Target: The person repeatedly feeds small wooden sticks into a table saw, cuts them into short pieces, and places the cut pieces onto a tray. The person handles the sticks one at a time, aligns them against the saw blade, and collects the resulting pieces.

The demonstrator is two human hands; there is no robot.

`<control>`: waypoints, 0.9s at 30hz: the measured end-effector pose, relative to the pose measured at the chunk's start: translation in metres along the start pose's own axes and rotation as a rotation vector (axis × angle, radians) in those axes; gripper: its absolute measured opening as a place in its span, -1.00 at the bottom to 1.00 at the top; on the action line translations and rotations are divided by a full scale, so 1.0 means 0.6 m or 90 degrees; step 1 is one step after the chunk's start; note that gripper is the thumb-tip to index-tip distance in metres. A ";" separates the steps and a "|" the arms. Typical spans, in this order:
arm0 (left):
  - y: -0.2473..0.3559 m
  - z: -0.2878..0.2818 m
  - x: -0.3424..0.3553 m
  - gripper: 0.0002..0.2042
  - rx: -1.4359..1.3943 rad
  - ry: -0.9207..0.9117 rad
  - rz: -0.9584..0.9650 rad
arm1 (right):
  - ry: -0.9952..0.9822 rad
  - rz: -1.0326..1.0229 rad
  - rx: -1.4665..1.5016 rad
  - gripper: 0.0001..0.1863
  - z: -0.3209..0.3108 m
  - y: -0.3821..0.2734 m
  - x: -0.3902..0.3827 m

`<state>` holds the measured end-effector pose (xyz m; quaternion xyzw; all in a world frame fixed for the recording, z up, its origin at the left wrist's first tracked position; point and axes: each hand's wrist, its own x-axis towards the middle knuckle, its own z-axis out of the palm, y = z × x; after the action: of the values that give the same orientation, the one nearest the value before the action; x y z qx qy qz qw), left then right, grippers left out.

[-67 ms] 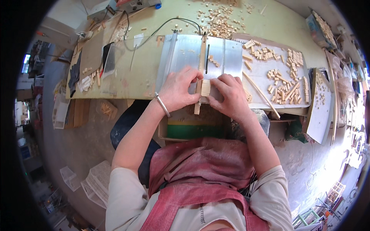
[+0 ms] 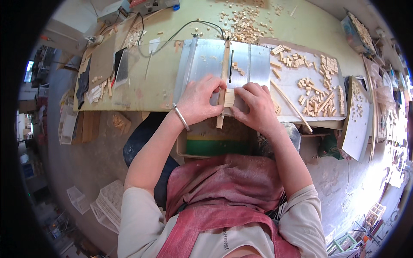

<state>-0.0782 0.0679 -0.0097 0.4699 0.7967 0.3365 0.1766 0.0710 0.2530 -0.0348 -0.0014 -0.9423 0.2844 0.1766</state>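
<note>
My left hand (image 2: pixel 200 99) is bent at the left side of a long wooden strip (image 2: pixel 226 60), its thumb and fingertips pressed to it. That strip runs front to back over a silvery metal saw table (image 2: pixel 206 60) and sticks out past its front edge. Against the strip's right side lies a short row of small wood blocks (image 2: pixel 229 98). My right hand (image 2: pixel 257 105) curls round this row from the right, with index finger and thumb at its far and near ends. A dark narrow slot (image 2: pixel 232 66) lies just beyond the blocks, with a few loose offcuts (image 2: pixel 237 68) beside it.
On the right, a white board (image 2: pixel 297 79) carries many small wood blocks and a thin wooden stick (image 2: pixel 292 105). Scattered wood pieces (image 2: pixel 247 26) and a black cable (image 2: pixel 180 28) lie at the back. A clear sheet (image 2: pixel 146 81) covers the left bench.
</note>
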 end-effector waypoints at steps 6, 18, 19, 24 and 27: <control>-0.008 0.008 0.019 -0.57 0.011 0.023 -0.002 | -0.007 -0.001 -0.002 -0.48 -0.001 0.013 0.020; -0.029 0.008 0.062 -0.57 -0.025 0.055 -0.003 | -0.002 0.012 0.001 -0.55 0.000 0.046 0.061; -0.031 0.008 0.066 -0.57 -0.027 0.056 -0.008 | -0.003 0.016 0.000 -0.54 0.000 0.048 0.065; -0.038 0.003 0.085 -0.55 -0.023 0.055 -0.016 | -0.014 0.026 -0.003 -0.49 -0.001 0.061 0.082; -0.043 0.001 0.096 -0.55 -0.013 0.048 -0.021 | -0.020 0.037 -0.006 -0.47 -0.005 0.064 0.090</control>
<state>-0.1227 0.1097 -0.0265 0.4419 0.8070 0.3592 0.1564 0.0178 0.2923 -0.0353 -0.0250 -0.9458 0.2850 0.1538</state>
